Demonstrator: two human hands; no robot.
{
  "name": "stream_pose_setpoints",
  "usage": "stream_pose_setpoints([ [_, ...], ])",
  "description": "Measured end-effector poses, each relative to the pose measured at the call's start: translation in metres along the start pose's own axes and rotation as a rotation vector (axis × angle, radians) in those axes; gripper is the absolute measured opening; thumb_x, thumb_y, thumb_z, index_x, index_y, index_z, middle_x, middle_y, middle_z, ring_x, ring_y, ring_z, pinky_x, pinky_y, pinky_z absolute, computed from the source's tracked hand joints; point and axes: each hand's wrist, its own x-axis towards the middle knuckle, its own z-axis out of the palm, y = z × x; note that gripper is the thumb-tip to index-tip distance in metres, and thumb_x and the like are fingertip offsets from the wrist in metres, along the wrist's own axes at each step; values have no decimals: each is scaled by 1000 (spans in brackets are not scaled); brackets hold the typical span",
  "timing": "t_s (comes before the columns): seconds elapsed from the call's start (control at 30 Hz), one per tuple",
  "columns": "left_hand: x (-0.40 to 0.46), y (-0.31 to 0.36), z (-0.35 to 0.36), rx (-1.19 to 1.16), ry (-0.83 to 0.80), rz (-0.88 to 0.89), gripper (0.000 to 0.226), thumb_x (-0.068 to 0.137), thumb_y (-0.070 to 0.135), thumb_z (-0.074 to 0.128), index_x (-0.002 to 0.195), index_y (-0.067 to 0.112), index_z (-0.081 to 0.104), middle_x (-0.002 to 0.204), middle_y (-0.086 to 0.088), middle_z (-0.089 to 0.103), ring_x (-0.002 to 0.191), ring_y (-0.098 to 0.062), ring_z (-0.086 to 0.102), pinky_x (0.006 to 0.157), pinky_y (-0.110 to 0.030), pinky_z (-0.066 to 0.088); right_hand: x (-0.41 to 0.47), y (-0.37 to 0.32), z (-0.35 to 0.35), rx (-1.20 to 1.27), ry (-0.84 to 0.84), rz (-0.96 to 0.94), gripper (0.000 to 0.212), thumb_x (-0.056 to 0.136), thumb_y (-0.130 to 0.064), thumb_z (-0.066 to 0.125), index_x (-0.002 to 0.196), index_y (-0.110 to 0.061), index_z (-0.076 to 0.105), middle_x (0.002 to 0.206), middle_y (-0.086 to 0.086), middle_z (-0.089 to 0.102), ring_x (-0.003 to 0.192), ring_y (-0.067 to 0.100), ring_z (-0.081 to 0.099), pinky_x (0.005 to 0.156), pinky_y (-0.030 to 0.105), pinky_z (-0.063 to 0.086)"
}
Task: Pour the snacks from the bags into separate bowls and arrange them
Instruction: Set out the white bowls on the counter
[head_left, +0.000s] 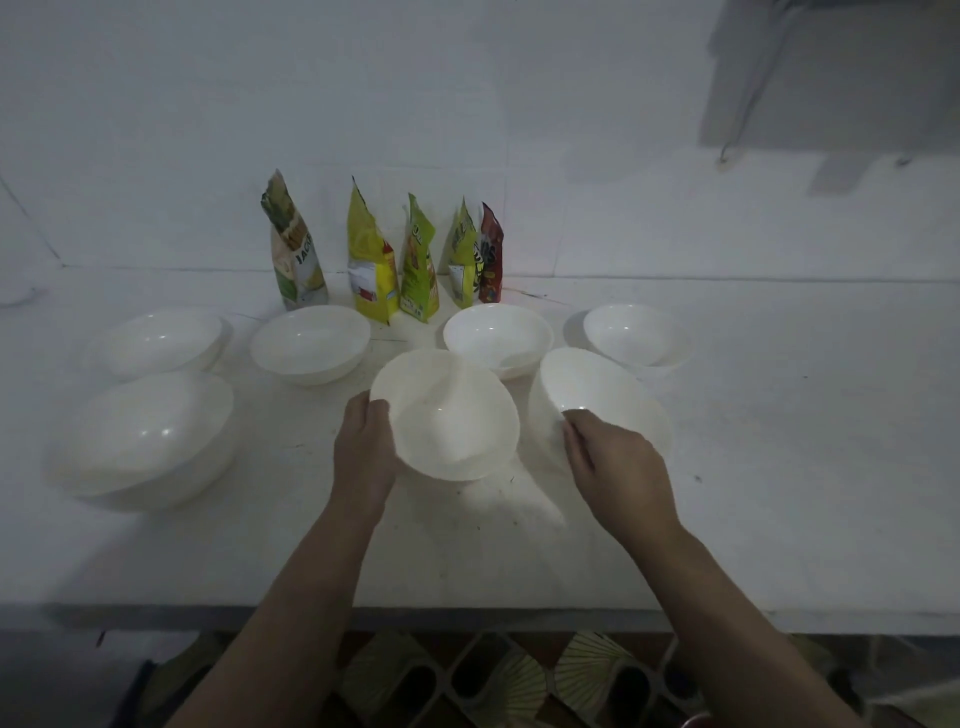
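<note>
White counter (779, 467) is carrying seven empty bowls; bags (387, 260) are standing sealed behind — nothing poured. Left hand (363, 447) is gripping the centre bowl (447, 415), right hand (613, 462) pinching its neighbour (597, 395) — arranging; fetching a bag seems next.

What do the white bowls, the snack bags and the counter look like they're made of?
Bowls, such as the one the left hand holds: glossy white, with small sharp highlights; melamine, plastic or glazed ceramic, cannot tell which. Snack bags: thin printed film, creased, standing on their own, slightly shiny. Counter: matte white, hard-looking, with faint specks and scuffs; possibly stone or painted concrete.
</note>
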Motion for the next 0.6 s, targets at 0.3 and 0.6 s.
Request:
stream_pose_setpoints([
  [0.3, 25, -16, -21, 113, 61, -15, 31, 95, 17, 40, 117, 11, 61, 111, -12, 58, 99, -27, 51, 89, -47, 50, 8, -14, 2, -59, -229, 116, 32, 103, -33, 40, 100, -17, 67, 81, 2, 69, 71, 22, 62, 55, 28, 45],
  [0.6, 46, -20, -37, 129, 121, 40, 36, 98, 25, 38, 126, 12, 57, 119, -12, 60, 109, -31, 55, 95, -48, 47, 7, -26, 14, 9, -180, 137, 26, 100, -31, 45, 105, -18, 68, 84, -1, 72, 74, 19, 66, 64, 32, 55],
])
